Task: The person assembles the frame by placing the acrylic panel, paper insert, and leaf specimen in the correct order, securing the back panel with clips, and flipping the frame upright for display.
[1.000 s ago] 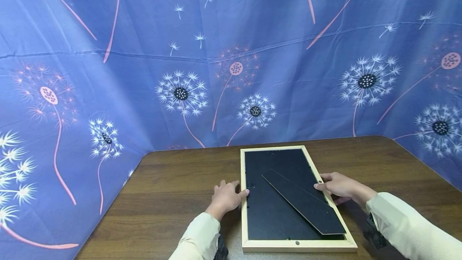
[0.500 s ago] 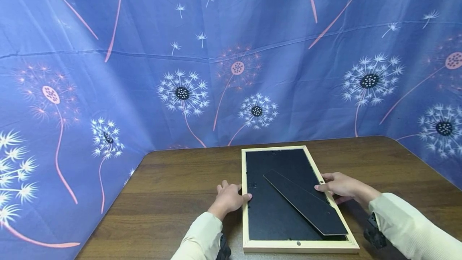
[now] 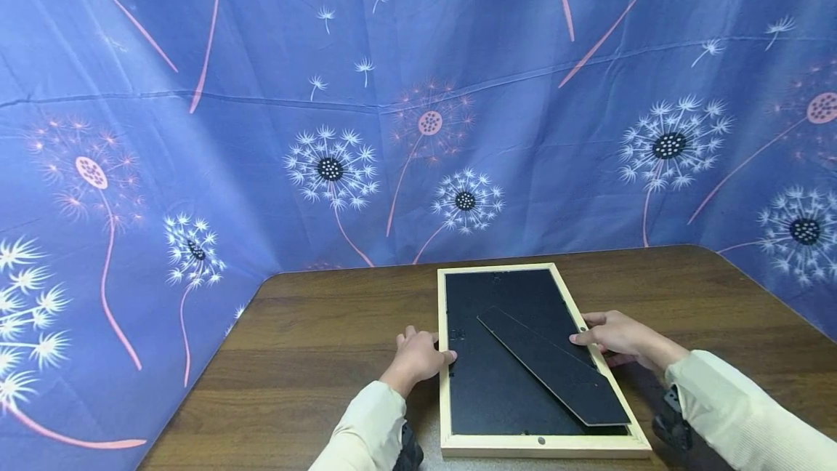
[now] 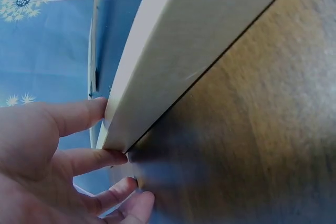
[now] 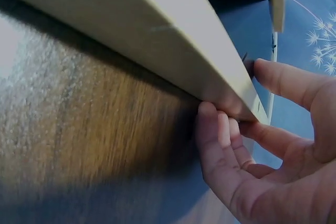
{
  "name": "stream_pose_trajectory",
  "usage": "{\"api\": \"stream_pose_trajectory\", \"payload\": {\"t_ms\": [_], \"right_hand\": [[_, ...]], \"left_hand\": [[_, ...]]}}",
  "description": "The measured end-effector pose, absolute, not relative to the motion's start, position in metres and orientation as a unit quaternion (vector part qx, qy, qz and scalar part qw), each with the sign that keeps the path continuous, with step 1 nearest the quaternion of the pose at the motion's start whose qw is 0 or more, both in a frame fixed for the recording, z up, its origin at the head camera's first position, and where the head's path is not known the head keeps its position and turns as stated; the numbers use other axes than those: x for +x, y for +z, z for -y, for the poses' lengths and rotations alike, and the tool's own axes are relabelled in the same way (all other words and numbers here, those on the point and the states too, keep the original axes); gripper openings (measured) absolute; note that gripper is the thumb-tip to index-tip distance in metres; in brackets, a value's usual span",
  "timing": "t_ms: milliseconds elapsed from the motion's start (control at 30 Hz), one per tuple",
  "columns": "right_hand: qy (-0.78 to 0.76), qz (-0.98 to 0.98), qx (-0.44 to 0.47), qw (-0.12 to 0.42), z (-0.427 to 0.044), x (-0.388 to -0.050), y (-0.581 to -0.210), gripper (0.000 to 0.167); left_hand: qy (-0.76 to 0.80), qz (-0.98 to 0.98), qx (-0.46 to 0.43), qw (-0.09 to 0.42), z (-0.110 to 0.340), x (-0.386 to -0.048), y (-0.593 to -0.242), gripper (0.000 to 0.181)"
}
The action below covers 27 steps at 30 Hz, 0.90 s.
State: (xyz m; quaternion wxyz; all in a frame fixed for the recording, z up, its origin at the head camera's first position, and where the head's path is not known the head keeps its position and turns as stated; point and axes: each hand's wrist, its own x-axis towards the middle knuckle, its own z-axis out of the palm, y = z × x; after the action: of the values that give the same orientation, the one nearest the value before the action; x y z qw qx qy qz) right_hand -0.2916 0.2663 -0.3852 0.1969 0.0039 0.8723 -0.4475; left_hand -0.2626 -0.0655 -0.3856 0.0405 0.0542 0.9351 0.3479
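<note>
A light-wood picture frame lies back side up on the table, its black backing board showing. Diagonally across the board runs a black easel stand, its wide end raised slightly. At the left rim, my left hand pinches the frame, thumb on top and index finger against the outer side; the left wrist view shows the remaining fingers bent loosely near the table. My right hand grips the opposite rim, with the thumb over the inner edge and the fingers low against the outer side.
The brown wooden table extends to both sides of the frame. Behind it and to the left hangs a blue cloth with a dandelion print. Small metal tabs and a hanger sit along the backing's edges.
My left hand has slid slightly toward me along the left rim, its thumb now lower on it. The right hand and the frame have hardly moved.
</note>
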Motion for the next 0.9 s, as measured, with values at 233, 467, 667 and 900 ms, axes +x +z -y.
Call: {"api": "stream_pose_trajectory", "payload": {"t_ms": [233, 467, 667, 900], "right_hand": [[-0.479, -0.857, 0.023, 0.190, -0.265, -0.292, -0.381, 0.081], [-0.502, -0.849, 0.009, 0.163, -0.266, -0.294, -0.372, 0.081], [-0.499, -0.855, -0.005, 0.141, -0.268, -0.296, -0.367, 0.081], [-0.549, -0.826, -0.022, 0.130, -0.267, -0.297, -0.362, 0.083]], "left_hand": [[0.354, -0.933, 0.047, 0.038, 0.067, -0.265, -0.383, 0.041], [0.404, -0.913, 0.053, 0.011, 0.069, -0.270, -0.381, 0.043], [0.481, -0.876, 0.027, 0.030, 0.071, -0.270, -0.380, 0.053], [0.534, -0.845, 0.005, 0.040, 0.074, -0.271, -0.374, 0.059]]}}
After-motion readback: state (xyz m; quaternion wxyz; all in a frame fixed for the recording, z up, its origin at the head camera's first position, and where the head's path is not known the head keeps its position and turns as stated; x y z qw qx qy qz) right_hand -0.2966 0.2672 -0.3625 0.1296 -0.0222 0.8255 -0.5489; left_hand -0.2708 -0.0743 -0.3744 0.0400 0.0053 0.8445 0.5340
